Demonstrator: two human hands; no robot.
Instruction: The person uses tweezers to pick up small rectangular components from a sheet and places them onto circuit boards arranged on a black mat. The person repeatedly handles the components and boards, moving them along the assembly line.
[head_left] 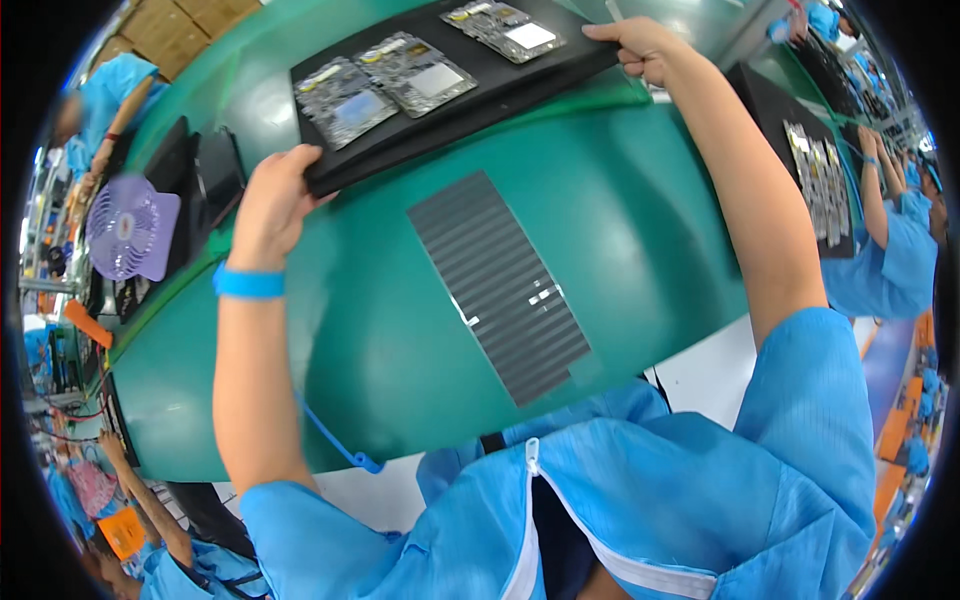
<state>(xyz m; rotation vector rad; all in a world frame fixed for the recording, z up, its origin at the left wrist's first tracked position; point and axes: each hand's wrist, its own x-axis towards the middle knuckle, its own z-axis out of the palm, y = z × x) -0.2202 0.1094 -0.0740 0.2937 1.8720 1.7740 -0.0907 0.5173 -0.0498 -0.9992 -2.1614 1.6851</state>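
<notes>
A black tray [420, 134] spans the far side of the green table, its near edge facing me. My left hand [278, 198] grips its left near corner, thumb on top and fingers beneath. Its right end is pinched by my right hand [648, 52]. On the tray lie several circuit boards: one at the left [345, 100], another beside it [415, 74], and one farther right [503, 30]. They carry silvery or white patches. A dark grey striped strip sheet [500, 285] lies on the table between my forearms, touched by neither hand.
A blue wrist strap [250, 282] with a cord circles my left wrist. A purple fan [130, 228] stands at the left. Another black tray with boards [818, 185] sits at the right, near a co-worker's arms [873, 185]. Other people in blue work on the left.
</notes>
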